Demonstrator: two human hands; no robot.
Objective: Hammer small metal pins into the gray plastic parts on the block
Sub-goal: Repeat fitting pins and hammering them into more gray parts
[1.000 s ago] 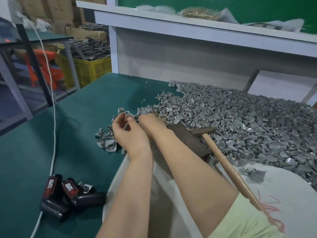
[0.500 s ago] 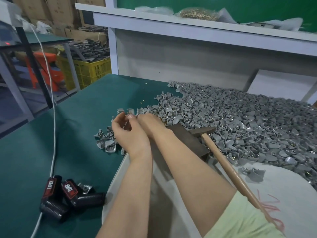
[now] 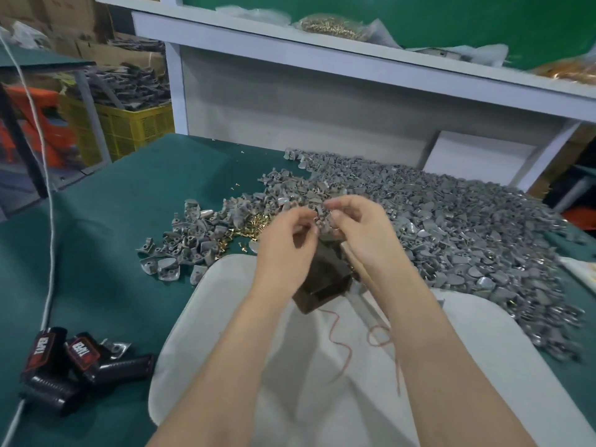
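Observation:
My left hand (image 3: 283,243) and my right hand (image 3: 361,227) meet just above a dark block (image 3: 325,282) on a white pad (image 3: 219,317). Between their fingertips is a small gray plastic part (image 3: 322,217). My right hand pinches it, and my left thumb and fingers curl in at its left side. Whether a pin is held is too small to tell. Loose brass pins (image 3: 254,224) lie left of my hands. A big heap of gray parts (image 3: 467,227) covers the table to the right. A blurred strip of the hammer handle (image 3: 362,301) shows beside my right forearm.
A smaller scatter of gray parts (image 3: 180,246) lies at the left on the green table (image 3: 96,269). Two black tools with red labels (image 3: 67,366) and a white cable (image 3: 48,221) are at the lower left. A red thread (image 3: 338,343) crosses the pad. A shelf (image 3: 322,56) runs behind.
Both hands have moved right from the small scatter of parts to above the block, now holding a gray part. The brass pins have come into sight, and the hammer is mostly hidden.

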